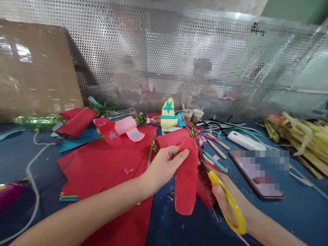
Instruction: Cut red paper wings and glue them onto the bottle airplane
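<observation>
A long red paper strip [186,181] with rounded ends hangs upright in front of me. My left hand [164,164] pinches its upper part between thumb and fingers. In my right hand [225,194] are yellow-handled scissors [214,176], their dark blades pointing up along the strip's right edge. Some fingers of that hand are hidden behind the scissors and paper. Behind the strip lies a bottle wrapped in red paper [170,137]. Large red paper sheets [102,167] are spread under and left of my left arm.
Paper-wrapped bottles [79,123] line the back, with a yellow paper piece bearing a star [168,107]. To the right are a phone [256,177], a white glue gun [246,140], wooden sticks [216,149] and dried husks [307,140]. A white cord [30,174] runs at left, below cardboard [38,68].
</observation>
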The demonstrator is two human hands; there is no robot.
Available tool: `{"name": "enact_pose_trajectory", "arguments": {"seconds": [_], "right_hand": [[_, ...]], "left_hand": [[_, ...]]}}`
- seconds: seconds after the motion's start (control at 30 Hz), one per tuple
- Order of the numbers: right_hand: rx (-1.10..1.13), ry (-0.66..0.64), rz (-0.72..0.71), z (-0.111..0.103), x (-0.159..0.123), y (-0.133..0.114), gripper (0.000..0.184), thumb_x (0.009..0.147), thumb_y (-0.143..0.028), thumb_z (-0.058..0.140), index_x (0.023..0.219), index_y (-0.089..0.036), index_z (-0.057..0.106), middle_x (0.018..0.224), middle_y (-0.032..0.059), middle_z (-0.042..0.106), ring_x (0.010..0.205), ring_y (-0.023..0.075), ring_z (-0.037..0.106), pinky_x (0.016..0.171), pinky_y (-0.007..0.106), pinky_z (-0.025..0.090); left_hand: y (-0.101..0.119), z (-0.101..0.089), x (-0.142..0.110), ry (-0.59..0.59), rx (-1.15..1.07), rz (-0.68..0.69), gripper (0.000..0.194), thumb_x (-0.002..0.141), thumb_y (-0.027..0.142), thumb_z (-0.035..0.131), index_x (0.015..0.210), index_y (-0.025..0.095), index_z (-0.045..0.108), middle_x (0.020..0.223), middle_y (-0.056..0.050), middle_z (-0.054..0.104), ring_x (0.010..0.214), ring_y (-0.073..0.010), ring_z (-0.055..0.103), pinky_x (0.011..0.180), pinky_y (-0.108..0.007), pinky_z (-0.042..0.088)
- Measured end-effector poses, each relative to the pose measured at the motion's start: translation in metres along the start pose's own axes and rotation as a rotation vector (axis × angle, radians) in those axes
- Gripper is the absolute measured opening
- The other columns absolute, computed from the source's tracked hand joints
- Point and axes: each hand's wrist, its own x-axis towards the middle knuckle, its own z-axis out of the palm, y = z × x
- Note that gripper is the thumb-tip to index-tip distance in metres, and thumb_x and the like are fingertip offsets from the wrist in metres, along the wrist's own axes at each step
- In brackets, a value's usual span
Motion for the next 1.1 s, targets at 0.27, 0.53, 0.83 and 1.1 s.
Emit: {"name": "enact_pose_trajectory", "arguments": {"seconds": [0.27,0.53,0.83,1.1], "right_hand": [[0.034,-0.038,-0.031,-0.001,0.0,0.002,0.054,0.088,-0.069,0.023,0.076,-0.022,0.046,0.05,-0.0067,0.04,0.042,0.0107,0.035,0.045,0.027,0.032],[0.06,-0.053,0.085,-0.001,-0.005,0.008,0.058,0.081,-0.077,0.025,0.072,-0.021,0.04,0.057,-0.0073,0.034,0.04,0.0072,0.029,0.037,0.024,0.026],[0.145,-0.051,0.185,-0.001,-0.007,0.013,0.063,0.075,-0.082,0.031,0.075,-0.02,0.042,0.06,-0.0066,0.032,0.038,0.0051,0.027,0.029,0.021,0.025],[0.114,-0.058,0.203,-0.01,-0.005,0.011,0.064,0.073,-0.083,0.033,0.073,-0.02,0.046,0.059,-0.0048,0.037,0.038,0.006,0.029,0.028,0.021,0.027]], "left_hand": [[0.004,-0.002,-0.002,0.01,-0.013,-0.037,0.033,0.076,0.049,0.064,0.069,0.016,0.063,0.064,0.0,0.063,0.062,-0.0138,0.058,0.056,-0.022,0.044],[0.005,-0.005,0.001,0.004,-0.079,-0.07,0.026,0.078,0.041,0.064,0.073,0.016,0.066,0.071,-0.004,0.069,0.062,-0.0154,0.063,0.065,-0.028,0.05],[0.006,-0.007,0.002,0.027,-0.075,-0.08,0.026,0.077,0.041,0.065,0.076,0.014,0.068,0.073,-0.006,0.072,0.066,-0.0179,0.066,0.066,-0.029,0.05],[0.012,-0.014,0.006,0.007,0.04,-0.019,0.031,0.08,0.043,0.062,0.075,0.013,0.069,0.073,-0.007,0.071,0.058,-0.0134,0.06,0.053,-0.023,0.043]]}}
